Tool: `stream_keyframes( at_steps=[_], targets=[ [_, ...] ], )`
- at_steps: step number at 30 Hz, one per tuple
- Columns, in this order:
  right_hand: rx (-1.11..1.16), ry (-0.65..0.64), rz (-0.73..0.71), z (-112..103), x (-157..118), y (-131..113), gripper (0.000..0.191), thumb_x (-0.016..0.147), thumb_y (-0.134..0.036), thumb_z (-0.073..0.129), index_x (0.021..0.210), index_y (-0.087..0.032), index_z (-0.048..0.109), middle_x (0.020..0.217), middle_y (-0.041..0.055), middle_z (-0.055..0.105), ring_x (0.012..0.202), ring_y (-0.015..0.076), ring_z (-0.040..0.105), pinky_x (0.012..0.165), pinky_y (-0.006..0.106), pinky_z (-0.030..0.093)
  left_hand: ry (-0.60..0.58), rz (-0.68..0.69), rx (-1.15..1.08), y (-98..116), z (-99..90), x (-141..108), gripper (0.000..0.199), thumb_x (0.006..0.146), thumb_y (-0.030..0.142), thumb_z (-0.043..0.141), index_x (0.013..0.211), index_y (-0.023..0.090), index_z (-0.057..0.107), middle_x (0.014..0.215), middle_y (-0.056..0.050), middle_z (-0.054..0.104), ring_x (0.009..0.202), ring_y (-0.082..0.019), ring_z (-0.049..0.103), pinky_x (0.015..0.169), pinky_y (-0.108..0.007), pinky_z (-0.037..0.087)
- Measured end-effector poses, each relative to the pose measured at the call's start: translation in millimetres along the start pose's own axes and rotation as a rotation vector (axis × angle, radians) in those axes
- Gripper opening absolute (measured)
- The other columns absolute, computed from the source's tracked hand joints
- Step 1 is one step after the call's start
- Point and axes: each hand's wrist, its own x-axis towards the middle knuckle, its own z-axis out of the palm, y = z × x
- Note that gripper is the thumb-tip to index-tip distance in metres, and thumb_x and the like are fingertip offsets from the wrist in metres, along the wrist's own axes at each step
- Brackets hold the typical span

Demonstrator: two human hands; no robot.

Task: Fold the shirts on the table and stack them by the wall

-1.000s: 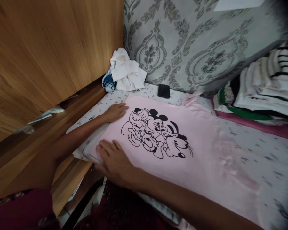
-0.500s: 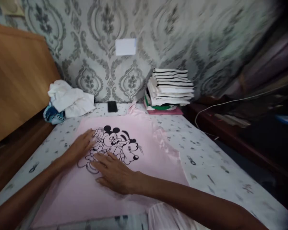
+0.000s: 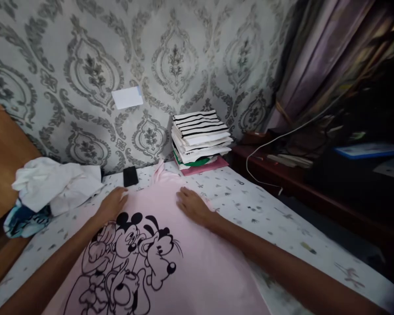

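A pink T-shirt (image 3: 213,262) lies spread in front of me, printed with black line-drawn cartoon characters. My left hand (image 3: 112,204) rests on its upper left edge, fingers stretched forward near the black flat object. On the upper right part of the T-shirt lies my right hand (image 3: 194,206), palm down with fingers extended over the fabric. A gathered bit of pink cloth sticks up at the far edge, between and beyond both hands. My right forearm hides much of the right edge, and the near end runs out of view.
A stack of folded clothes (image 3: 200,140) stands against the patterned wall. Crumpled white cloth (image 3: 59,181) and a blue patterned cloth (image 3: 28,218) lie at the left, beside a wooden panel (image 3: 9,162). A black flat object (image 3: 130,176) lies near the wall. A white cable (image 3: 248,162) hangs at the right.
My hands have moved from the printed middle to the T-shirt's far end and spread apart, the right one moving farther. The view has turned right and up, and the print appears lower and larger.
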Motion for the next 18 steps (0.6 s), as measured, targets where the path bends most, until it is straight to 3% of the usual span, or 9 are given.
stream_keyframes(
  at_steps=[4, 6, 8, 13, 16, 18],
  targets=[
    [0.015, 0.057, 0.002, 7, 1, 5, 0.026, 0.099, -0.022, 0.042, 0.115, -0.011, 0.059, 0.131, 0.0161, 0.056, 0.128, 0.0245, 0.046, 0.111, 0.042, 0.031, -0.056, -0.102, -0.096, 64, 40.3, 124, 0.026, 0.088, 0.033, 0.05, 0.103, 0.02, 0.067, 0.102, -0.008, 0.074, 0.104, -0.026, 0.067, 0.091, -0.037, 0.052],
    [0.031, 0.046, 0.006, 7, 0, 7, 0.025, 0.098, -0.022, 0.044, 0.113, -0.011, 0.06, 0.13, 0.0162, 0.056, 0.128, 0.0243, 0.047, 0.11, 0.042, 0.032, -0.065, -0.173, -0.141, 84, 61.1, 168, 0.023, 0.09, 0.034, 0.054, 0.098, 0.017, 0.067, 0.1, -0.011, 0.074, 0.107, -0.03, 0.066, 0.091, -0.039, 0.051],
    [0.05, 0.039, 0.021, 6, -1, 9, 0.024, 0.098, -0.023, 0.045, 0.111, -0.011, 0.061, 0.131, 0.0167, 0.056, 0.128, 0.0245, 0.047, 0.11, 0.042, 0.033, -0.072, -0.236, -0.196, 97, 77.6, 196, 0.025, 0.09, 0.037, 0.059, 0.098, 0.015, 0.067, 0.101, -0.011, 0.072, 0.107, -0.03, 0.065, 0.091, -0.042, 0.05],
    [0.07, 0.026, 0.043, 3, -1, 11, 0.026, 0.098, -0.023, 0.045, 0.114, -0.011, 0.061, 0.134, 0.0165, 0.056, 0.132, 0.0256, 0.044, 0.112, 0.043, 0.031, -0.01, -0.277, -0.449, 118, 90.3, 213, 0.029, 0.085, 0.036, 0.069, 0.103, 0.014, 0.066, 0.103, -0.008, 0.069, 0.097, -0.024, 0.066, 0.083, -0.038, 0.052],
    [0.074, 0.015, 0.056, 4, -1, 12, 0.028, 0.099, -0.024, 0.044, 0.118, -0.011, 0.061, 0.139, 0.0169, 0.053, 0.136, 0.0266, 0.041, 0.115, 0.043, 0.028, 0.095, -0.196, -0.674, 128, 75.6, 199, 0.037, 0.079, 0.039, 0.068, 0.105, 0.013, 0.065, 0.095, -0.008, 0.072, 0.089, -0.023, 0.068, 0.076, -0.032, 0.051],
    [0.074, 0.01, 0.058, 5, 0, 12, 0.03, 0.099, -0.024, 0.044, 0.12, -0.011, 0.06, 0.141, 0.0169, 0.052, 0.137, 0.0267, 0.04, 0.116, 0.043, 0.027, 0.139, -0.091, -0.866, 131, 57.1, 173, 0.045, 0.078, 0.044, 0.066, 0.112, 0.015, 0.062, 0.097, -0.006, 0.072, 0.087, -0.02, 0.068, 0.076, -0.029, 0.052]
  ],
)
